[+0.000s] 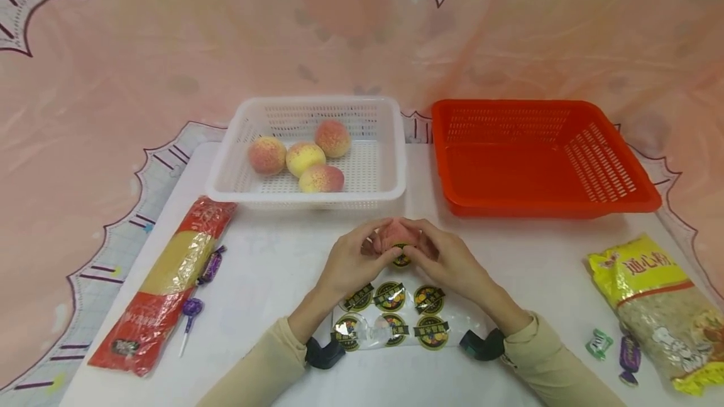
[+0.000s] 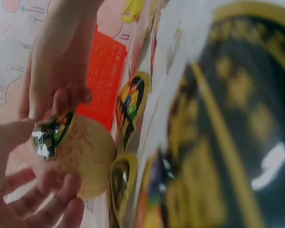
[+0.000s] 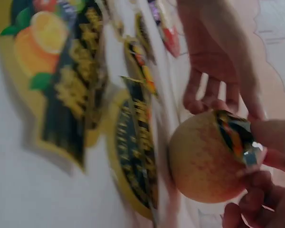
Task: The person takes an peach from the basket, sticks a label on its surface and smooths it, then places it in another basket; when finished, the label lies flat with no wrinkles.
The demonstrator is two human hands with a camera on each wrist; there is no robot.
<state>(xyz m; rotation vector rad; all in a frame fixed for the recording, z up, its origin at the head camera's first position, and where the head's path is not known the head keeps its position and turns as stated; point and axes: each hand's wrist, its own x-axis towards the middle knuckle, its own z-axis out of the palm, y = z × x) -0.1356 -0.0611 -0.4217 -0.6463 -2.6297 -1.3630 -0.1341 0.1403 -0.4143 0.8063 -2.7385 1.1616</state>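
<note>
A pink-and-yellow peach (image 1: 399, 231) sits on the table between both hands, just behind a clear sheet (image 1: 460, 316) of round black-and-gold fruit stickers. One such sticker (image 1: 402, 257) is on the peach's near side. My left hand (image 1: 352, 259) curls around the peach from the left, its thumb on the sticker. From the other side my right hand (image 1: 457, 264) holds the peach, with its thumb meeting the same sticker. In the right wrist view, part of the sticker (image 3: 233, 134) stands away from the peach's skin near the thumb. The fingertips behind the peach are partly hidden in the head view.
A white basket (image 1: 308, 196) with several peaches stands at the back left, a red basket (image 1: 537, 206) at the back right. Noodle packet (image 1: 164, 275), purple candy (image 1: 212, 265) and lollipop (image 1: 192, 308) lie left; yellow pasta bag (image 1: 662, 313), green candy (image 1: 599, 344) and purple candy (image 1: 629, 358) right.
</note>
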